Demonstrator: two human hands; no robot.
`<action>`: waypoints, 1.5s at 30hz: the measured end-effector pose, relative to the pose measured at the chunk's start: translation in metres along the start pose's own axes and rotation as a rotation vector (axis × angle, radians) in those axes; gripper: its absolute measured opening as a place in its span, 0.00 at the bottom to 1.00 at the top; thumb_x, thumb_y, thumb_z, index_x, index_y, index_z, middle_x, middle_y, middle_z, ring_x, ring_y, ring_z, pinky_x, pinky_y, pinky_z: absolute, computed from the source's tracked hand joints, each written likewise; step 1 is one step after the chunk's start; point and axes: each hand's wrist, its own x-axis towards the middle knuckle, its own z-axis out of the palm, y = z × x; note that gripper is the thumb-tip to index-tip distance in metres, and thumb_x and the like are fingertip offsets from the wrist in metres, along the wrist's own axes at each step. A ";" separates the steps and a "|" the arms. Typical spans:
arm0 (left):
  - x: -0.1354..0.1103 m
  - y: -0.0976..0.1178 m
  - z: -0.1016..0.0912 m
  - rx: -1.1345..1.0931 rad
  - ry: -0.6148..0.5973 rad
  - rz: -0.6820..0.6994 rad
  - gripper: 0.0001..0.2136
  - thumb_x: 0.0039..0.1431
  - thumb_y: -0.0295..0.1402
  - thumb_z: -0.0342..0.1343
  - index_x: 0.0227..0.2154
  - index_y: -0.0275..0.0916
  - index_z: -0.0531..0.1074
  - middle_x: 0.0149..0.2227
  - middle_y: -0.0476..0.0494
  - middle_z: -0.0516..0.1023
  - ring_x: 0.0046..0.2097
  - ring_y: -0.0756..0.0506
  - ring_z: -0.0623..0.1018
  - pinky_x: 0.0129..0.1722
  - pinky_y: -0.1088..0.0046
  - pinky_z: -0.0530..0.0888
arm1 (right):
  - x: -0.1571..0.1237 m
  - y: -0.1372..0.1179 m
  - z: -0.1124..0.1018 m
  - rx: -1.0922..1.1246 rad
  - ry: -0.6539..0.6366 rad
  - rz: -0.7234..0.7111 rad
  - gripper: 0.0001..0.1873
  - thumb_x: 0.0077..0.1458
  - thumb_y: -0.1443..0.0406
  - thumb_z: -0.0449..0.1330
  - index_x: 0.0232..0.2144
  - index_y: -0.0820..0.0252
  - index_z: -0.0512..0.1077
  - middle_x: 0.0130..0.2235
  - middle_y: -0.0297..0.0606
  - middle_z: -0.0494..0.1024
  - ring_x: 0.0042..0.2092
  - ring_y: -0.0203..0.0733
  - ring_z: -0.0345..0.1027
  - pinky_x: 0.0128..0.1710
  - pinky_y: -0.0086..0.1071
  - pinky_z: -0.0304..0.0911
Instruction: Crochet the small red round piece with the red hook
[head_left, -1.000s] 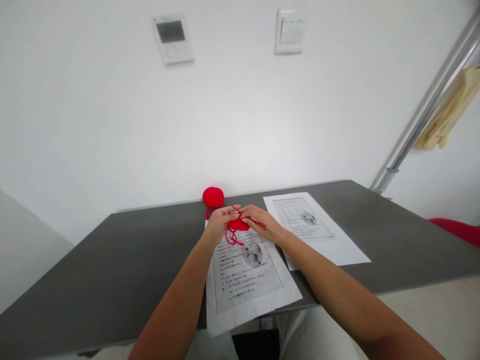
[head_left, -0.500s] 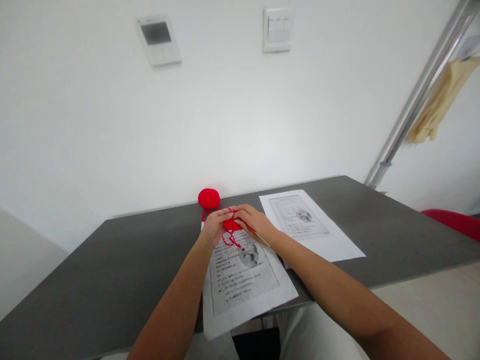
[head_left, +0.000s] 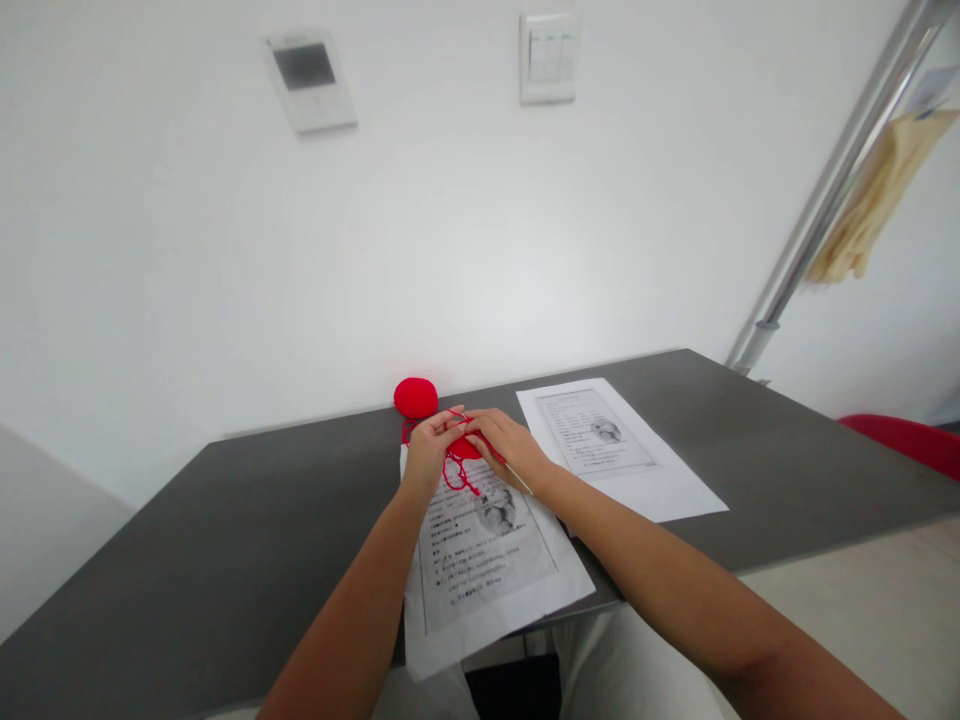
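Both my hands are together above the near sheet, closed around a small red yarn piece. My left hand pinches the left side of that piece, with a red strand at its fingertips. My right hand is closed on a thin, pale needle-like rod, whose end sticks out below the palm; whether it has a hook cannot be seen. Loose red yarn tails hang onto the paper. Behind my left hand a red ball of yarn rests on the table, its strand running toward my hands.
Under my hands a printed sheet overhangs the front edge of the dark table. A second printed sheet lies to the right. A white wall rises behind. At the right are a metal pole and a red rounded object.
My left hand has turned slightly, and its fingers are raised more, with the red strand lifted near the fingertips. My right hand has hardly moved. The whole view has shifted a little.
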 end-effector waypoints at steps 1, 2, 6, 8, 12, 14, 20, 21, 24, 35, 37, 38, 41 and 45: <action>0.001 -0.001 0.000 0.035 0.008 0.018 0.22 0.37 0.28 0.66 0.40 0.31 0.75 0.27 0.47 0.78 0.30 0.49 0.76 0.36 0.72 0.71 | 0.000 0.000 0.000 0.006 -0.003 0.001 0.08 0.62 0.66 0.50 0.41 0.60 0.68 0.48 0.46 0.74 0.50 0.43 0.67 0.51 0.40 0.66; 0.001 -0.002 -0.001 0.069 0.014 0.035 0.22 0.37 0.29 0.66 0.41 0.31 0.75 0.27 0.48 0.78 0.30 0.49 0.76 0.36 0.72 0.71 | 0.000 0.000 0.000 0.012 -0.006 0.003 0.08 0.62 0.66 0.50 0.41 0.60 0.68 0.48 0.46 0.74 0.50 0.43 0.67 0.51 0.40 0.66; 0.004 -0.004 -0.003 0.173 0.019 0.086 0.24 0.39 0.30 0.65 0.43 0.31 0.74 0.26 0.49 0.77 0.30 0.50 0.75 0.36 0.73 0.71 | -0.001 0.002 0.000 0.034 -0.010 -0.002 0.08 0.62 0.66 0.50 0.40 0.59 0.68 0.48 0.45 0.75 0.50 0.43 0.67 0.51 0.41 0.66; 0.005 -0.005 -0.005 0.227 0.011 0.104 0.24 0.40 0.31 0.65 0.45 0.32 0.74 0.26 0.50 0.76 0.30 0.50 0.75 0.35 0.73 0.71 | -0.001 0.003 -0.001 0.042 -0.016 -0.010 0.08 0.62 0.66 0.50 0.40 0.59 0.68 0.47 0.45 0.75 0.50 0.43 0.68 0.50 0.41 0.66; 0.007 -0.005 -0.010 0.338 -0.013 0.137 0.25 0.41 0.31 0.63 0.46 0.31 0.73 0.27 0.49 0.76 0.31 0.49 0.75 0.36 0.73 0.71 | 0.000 0.005 -0.002 0.068 -0.037 -0.012 0.07 0.62 0.66 0.50 0.39 0.60 0.68 0.45 0.44 0.77 0.48 0.44 0.68 0.49 0.41 0.66; 0.007 -0.005 -0.012 0.367 -0.031 0.140 0.25 0.41 0.31 0.63 0.46 0.31 0.73 0.27 0.49 0.76 0.31 0.50 0.75 0.36 0.73 0.71 | 0.001 0.006 -0.003 0.088 -0.043 -0.005 0.07 0.62 0.66 0.50 0.38 0.59 0.68 0.44 0.43 0.77 0.47 0.43 0.69 0.48 0.41 0.67; 0.007 -0.002 -0.013 0.395 -0.074 0.102 0.26 0.40 0.32 0.64 0.47 0.31 0.73 0.26 0.50 0.73 0.30 0.50 0.73 0.34 0.72 0.70 | 0.002 0.007 -0.006 0.134 -0.064 0.006 0.08 0.62 0.66 0.50 0.38 0.59 0.70 0.43 0.42 0.78 0.46 0.43 0.70 0.48 0.39 0.66; 0.006 -0.001 -0.013 0.400 -0.079 0.097 0.26 0.40 0.32 0.63 0.47 0.31 0.73 0.26 0.51 0.72 0.30 0.50 0.72 0.34 0.73 0.70 | 0.002 0.007 -0.006 0.136 -0.068 0.006 0.08 0.62 0.66 0.51 0.38 0.59 0.70 0.42 0.42 0.78 0.46 0.43 0.70 0.48 0.39 0.66; 0.006 0.001 -0.013 0.417 -0.086 0.094 0.25 0.40 0.31 0.63 0.46 0.31 0.74 0.25 0.51 0.72 0.29 0.51 0.72 0.33 0.73 0.70 | 0.001 0.008 -0.006 0.135 -0.064 -0.002 0.09 0.62 0.66 0.51 0.38 0.60 0.71 0.41 0.42 0.78 0.45 0.43 0.70 0.47 0.39 0.66; 0.005 0.006 -0.011 0.471 -0.086 0.098 0.21 0.39 0.28 0.62 0.42 0.32 0.76 0.23 0.50 0.73 0.28 0.50 0.72 0.32 0.73 0.70 | 0.002 0.011 -0.008 0.157 -0.045 -0.028 0.09 0.61 0.66 0.52 0.38 0.59 0.72 0.39 0.42 0.79 0.44 0.43 0.70 0.46 0.39 0.67; 0.005 0.007 -0.012 0.470 -0.079 0.095 0.21 0.39 0.28 0.62 0.41 0.33 0.76 0.23 0.50 0.74 0.27 0.50 0.72 0.31 0.73 0.69 | 0.002 0.011 -0.008 0.167 -0.038 -0.024 0.09 0.60 0.66 0.53 0.38 0.59 0.73 0.39 0.42 0.79 0.43 0.43 0.70 0.46 0.39 0.67; 0.005 0.008 -0.012 0.475 -0.073 0.097 0.20 0.39 0.28 0.63 0.41 0.33 0.76 0.23 0.50 0.74 0.27 0.50 0.72 0.31 0.74 0.69 | 0.001 0.011 -0.008 0.174 -0.033 -0.020 0.09 0.60 0.66 0.53 0.37 0.58 0.73 0.38 0.42 0.79 0.43 0.43 0.70 0.45 0.38 0.67; 0.005 0.010 -0.014 0.501 -0.053 0.102 0.20 0.38 0.28 0.63 0.40 0.33 0.77 0.23 0.50 0.74 0.27 0.50 0.72 0.29 0.74 0.69 | 0.000 0.011 -0.008 0.194 -0.022 0.005 0.08 0.60 0.65 0.54 0.36 0.58 0.74 0.38 0.41 0.79 0.43 0.42 0.71 0.45 0.37 0.67; 0.006 0.010 -0.016 0.517 -0.042 0.095 0.20 0.38 0.28 0.62 0.40 0.32 0.76 0.24 0.50 0.74 0.27 0.50 0.72 0.30 0.74 0.69 | -0.001 0.013 -0.007 0.189 -0.049 0.046 0.09 0.60 0.65 0.54 0.35 0.58 0.74 0.36 0.40 0.79 0.40 0.41 0.71 0.43 0.36 0.66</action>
